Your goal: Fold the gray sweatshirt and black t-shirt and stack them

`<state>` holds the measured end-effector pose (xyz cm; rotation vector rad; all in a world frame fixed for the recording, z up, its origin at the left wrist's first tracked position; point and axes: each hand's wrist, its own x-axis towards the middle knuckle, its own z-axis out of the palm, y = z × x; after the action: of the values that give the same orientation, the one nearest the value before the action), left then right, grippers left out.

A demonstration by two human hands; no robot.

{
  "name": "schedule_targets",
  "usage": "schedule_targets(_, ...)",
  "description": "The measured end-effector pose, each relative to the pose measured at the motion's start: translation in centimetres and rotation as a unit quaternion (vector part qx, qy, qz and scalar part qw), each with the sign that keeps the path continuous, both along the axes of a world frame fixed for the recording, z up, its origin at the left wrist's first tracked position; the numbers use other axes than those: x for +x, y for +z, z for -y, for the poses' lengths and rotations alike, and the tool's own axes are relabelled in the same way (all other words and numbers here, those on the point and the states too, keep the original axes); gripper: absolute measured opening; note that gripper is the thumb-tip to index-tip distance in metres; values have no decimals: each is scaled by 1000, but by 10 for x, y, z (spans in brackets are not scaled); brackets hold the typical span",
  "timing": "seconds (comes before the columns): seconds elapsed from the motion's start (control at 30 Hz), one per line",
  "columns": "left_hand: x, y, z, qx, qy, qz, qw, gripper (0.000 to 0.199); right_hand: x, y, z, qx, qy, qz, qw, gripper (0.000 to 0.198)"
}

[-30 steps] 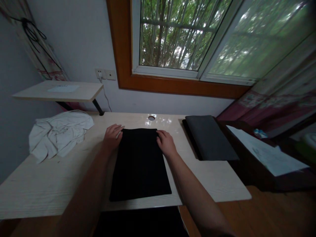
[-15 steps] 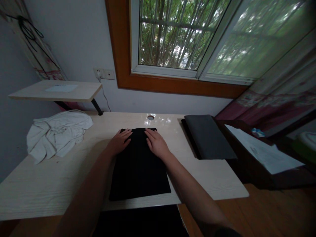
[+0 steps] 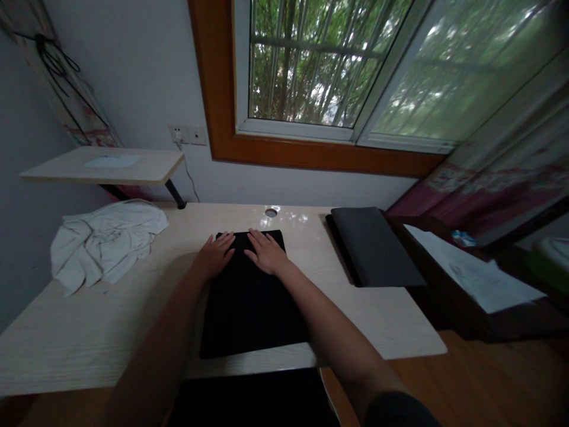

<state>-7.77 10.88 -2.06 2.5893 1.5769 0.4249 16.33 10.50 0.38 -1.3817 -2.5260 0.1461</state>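
A black rectangular piece, apparently folded cloth [image 3: 253, 308], lies flat on the pale wooden desk [image 3: 355, 332] in front of me. My left hand [image 3: 214, 255] rests flat over its far left corner, fingers stretched out. Close beside it, my right hand [image 3: 267, 252] lies palm down on the far part of the black cloth, fingers spread. Neither hand grips anything. My right forearm covers part of the cloth's right edge.
A crumpled white cloth [image 3: 106, 240] lies at the desk's left, under a raised wooden shelf [image 3: 146, 166]. Dark grey flat folders or boards [image 3: 377, 249] lie at the right. Beyond them, white paper [image 3: 475, 273] rests on a dark surface. A round cable hole [image 3: 271, 212] is near the back edge.
My right hand has slid left across the black cloth, closer to my left hand. The left hand has hardly moved. The black cloth has shifted very slightly.
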Motion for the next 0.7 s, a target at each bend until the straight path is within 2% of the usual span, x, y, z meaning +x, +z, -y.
schedule_targets(0.27, 4, 6, 8, 7, 40, 4, 999, 54, 38, -3, 4, -16, -49, 1, 999, 69)
schedule_targets(0.43, -1, 3, 9, 12, 72, 24, 997, 56, 61, -8, 16, -30, -76, -21, 996, 67)
schedule_targets(0.7, -15, -8, 12, 86, 118, 95, 985, 57, 89, -18, 41, -43, -109, -110, 987, 62)
